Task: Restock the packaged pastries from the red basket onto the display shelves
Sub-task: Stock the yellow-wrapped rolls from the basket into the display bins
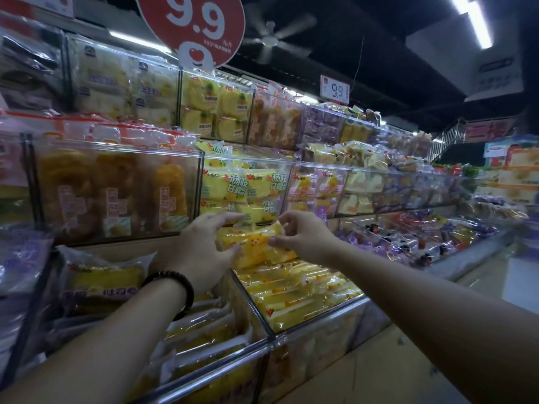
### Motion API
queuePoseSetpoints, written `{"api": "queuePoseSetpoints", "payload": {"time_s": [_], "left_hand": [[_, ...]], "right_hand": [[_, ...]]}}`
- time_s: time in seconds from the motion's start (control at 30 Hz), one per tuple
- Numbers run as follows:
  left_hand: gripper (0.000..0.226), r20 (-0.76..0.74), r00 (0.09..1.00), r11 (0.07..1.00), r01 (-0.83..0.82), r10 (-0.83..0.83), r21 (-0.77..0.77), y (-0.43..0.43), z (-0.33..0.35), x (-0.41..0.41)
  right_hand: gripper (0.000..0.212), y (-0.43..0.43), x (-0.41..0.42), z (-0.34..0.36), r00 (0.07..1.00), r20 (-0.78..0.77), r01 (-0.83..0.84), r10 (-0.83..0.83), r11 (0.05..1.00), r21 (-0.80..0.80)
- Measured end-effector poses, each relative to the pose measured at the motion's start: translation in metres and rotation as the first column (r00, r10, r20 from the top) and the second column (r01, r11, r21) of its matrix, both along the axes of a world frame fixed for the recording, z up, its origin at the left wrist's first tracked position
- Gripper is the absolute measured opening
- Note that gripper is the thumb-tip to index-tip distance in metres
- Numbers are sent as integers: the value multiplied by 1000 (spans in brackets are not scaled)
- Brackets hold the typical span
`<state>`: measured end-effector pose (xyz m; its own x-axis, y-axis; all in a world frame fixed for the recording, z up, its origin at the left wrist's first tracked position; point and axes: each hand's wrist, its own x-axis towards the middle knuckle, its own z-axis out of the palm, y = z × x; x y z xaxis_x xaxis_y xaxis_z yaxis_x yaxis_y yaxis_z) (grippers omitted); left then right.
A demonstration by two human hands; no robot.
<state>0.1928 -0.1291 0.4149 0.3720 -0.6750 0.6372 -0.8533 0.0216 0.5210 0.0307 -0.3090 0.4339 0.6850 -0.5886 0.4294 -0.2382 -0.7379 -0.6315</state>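
Observation:
A yellow packaged pastry (258,246) in clear wrap hangs between both hands, just above the lowest shelf bin (318,323). My left hand (201,252), with a dark bead bracelet on the wrist, grips its left side. My right hand (300,233) pinches its upper right edge. Below it the bin holds several more yellow packets (297,293) lying flat. The red basket is not in view.
Clear acrylic shelf bins (116,185) rise in tiers, packed with yellow, orange and purple pastry packs. A round red 9.9 price sign (191,21) hangs above, and a small price tag (335,89) to its right. The aisle floor (408,360) runs along the lower right.

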Motion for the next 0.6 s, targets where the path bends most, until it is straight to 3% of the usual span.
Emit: {"api": "queuePoseSetpoints", "payload": {"time_s": [0.1, 0.23, 0.4, 0.6], "left_hand": [[47, 144, 989, 988, -39, 17, 151, 0, 1, 1], [41, 207, 978, 958, -60, 1, 280, -5, -4, 6], [63, 244, 970, 891, -105, -6, 441, -10, -6, 9], [68, 258, 965, 898, -148, 40, 414, -2, -2, 6]], "right_hand": [[48, 4, 15, -16, 997, 0, 73, -73, 997, 7], [53, 4, 27, -32, 983, 21, 186, -185, 982, -26], [57, 6, 23, -21, 978, 3, 209, -209, 978, -12], [43, 25, -12, -13, 975, 77, 216, -209, 972, -93]]}}
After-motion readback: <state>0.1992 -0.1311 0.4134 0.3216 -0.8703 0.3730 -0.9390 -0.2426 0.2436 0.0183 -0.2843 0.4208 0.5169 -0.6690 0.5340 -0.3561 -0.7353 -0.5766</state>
